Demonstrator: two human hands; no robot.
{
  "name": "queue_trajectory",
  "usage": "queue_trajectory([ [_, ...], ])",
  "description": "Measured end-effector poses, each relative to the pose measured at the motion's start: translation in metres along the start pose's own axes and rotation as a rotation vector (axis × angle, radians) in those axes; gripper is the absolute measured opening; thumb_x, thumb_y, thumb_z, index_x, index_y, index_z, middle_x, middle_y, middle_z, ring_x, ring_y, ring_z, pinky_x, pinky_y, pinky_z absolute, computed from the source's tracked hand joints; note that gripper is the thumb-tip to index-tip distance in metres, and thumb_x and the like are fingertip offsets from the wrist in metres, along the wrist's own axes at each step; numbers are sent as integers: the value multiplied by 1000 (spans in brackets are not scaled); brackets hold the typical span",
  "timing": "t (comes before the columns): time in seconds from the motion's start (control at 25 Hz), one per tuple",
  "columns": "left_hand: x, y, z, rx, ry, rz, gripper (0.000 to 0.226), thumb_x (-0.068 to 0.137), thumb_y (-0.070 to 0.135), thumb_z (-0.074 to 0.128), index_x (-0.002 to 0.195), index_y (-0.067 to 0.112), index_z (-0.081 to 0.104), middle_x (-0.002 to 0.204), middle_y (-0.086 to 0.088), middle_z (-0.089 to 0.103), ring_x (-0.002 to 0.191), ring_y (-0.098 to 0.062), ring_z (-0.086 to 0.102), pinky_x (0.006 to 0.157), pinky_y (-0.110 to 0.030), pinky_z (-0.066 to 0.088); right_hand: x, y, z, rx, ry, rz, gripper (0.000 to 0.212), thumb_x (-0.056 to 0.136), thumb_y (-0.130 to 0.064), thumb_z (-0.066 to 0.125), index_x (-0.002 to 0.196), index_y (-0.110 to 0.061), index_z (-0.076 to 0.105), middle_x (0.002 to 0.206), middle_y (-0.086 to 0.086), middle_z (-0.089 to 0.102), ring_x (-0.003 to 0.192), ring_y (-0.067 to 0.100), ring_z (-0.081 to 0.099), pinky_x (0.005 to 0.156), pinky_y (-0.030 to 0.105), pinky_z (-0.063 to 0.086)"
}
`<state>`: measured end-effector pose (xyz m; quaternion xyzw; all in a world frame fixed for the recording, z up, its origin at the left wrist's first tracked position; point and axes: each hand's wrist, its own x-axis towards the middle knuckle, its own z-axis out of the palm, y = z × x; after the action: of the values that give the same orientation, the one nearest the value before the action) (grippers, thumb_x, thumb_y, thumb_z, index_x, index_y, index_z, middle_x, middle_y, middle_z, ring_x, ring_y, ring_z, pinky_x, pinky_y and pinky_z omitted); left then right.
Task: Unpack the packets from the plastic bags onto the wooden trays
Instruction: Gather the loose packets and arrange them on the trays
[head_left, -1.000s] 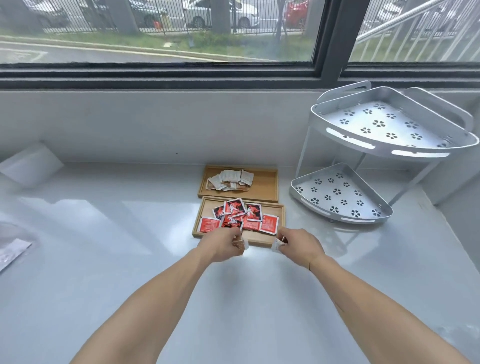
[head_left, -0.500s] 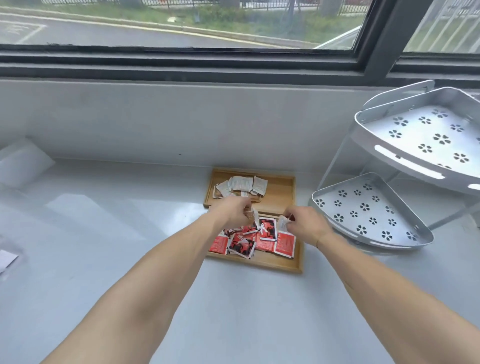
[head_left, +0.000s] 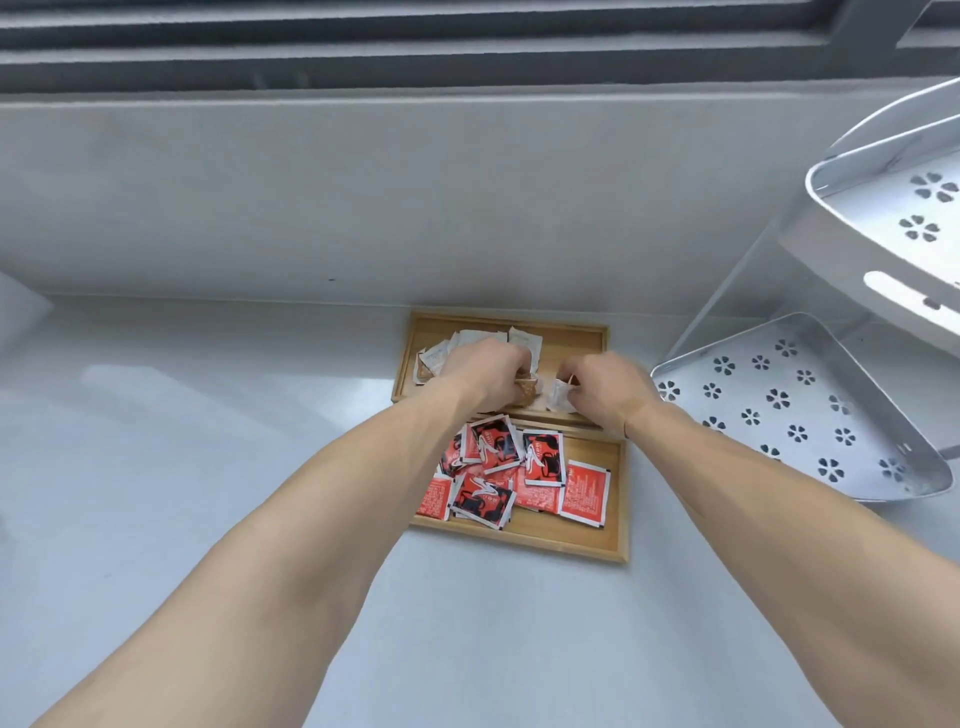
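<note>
Two wooden trays lie side by side against the wall. The far tray (head_left: 582, 343) holds several white and tan packets (head_left: 470, 340). The near tray (head_left: 613, 499) holds several red packets (head_left: 584, 491). My left hand (head_left: 485, 371) is over the far tray, fingers closed on a tan packet (head_left: 525, 391). My right hand (head_left: 605, 389) is beside it over the same tray, pinching a small white packet (head_left: 558, 397). No plastic bag shows in this frame.
A white two-tier corner rack with flower-shaped holes stands to the right, its lower shelf (head_left: 810, 410) close to my right wrist and its upper shelf (head_left: 893, 218) overhanging. A grey wall (head_left: 415, 197) rises directly behind the trays.
Both hands moved forward from in front of the near tray to over the far tray, carrying the small packets. The view tilted down and closer.
</note>
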<state>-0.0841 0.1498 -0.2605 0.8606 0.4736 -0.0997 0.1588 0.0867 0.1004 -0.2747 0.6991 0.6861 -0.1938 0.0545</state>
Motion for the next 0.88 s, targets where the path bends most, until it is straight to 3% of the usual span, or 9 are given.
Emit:
queue_trajectory([
  [0.16,1,0,10,100,99,28,29,87,34,65,109,15,66,111,-8,60,108,-29,51,69,-37,43,1,-4,8,-86,63,-19,35,89,-10,49,117,-23,65,112,9,71,107,32,62,80,37,50],
  [0.4,-7,2,18,139,194,21,41,87,31,66,123,15,55,123,-11,54,113,-30,50,76,-41,48,-6,-7,13,-85,121,-14,34,94,-13,50,127,-20,60,123,5,62,120,28,51,91,43,47],
  [0.64,-23,8,16,68,215,-66,42,88,37,64,124,17,53,123,-9,55,117,-30,51,86,-44,49,-25,-10,11,-64,148,0,41,94,-32,54,133,-19,54,134,5,55,127,26,47,97,47,43],
  [0.88,-67,21,14,19,161,-119,49,91,49,54,132,22,50,130,-7,56,121,-28,51,96,-48,45,-73,-19,4,-67,115,24,40,97,-40,43,129,-22,58,129,2,61,123,25,51,99,44,43],
])
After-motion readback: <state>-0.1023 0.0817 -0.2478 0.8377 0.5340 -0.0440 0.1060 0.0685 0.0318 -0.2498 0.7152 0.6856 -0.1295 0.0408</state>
